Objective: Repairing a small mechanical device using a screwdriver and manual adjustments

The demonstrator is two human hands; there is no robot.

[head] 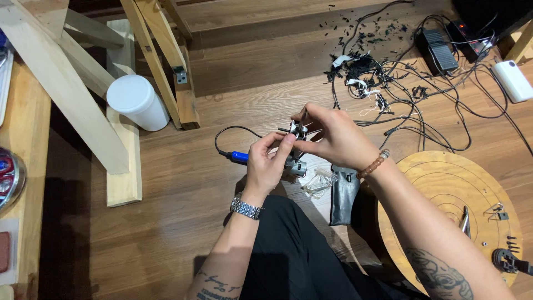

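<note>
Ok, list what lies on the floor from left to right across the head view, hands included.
White tub → blue-handled tool → left hand → right hand, both on a small metal part → grey pouch → round wooden board → white box.

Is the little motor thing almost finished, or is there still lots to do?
Done, it seems: wires were trimmed, since black scraps litter the floor. In hand: the left hand and right hand together hold a small part above a metal motor. Probably left: loose pieces wait on the round board. How much remains is hard to tell.
</note>
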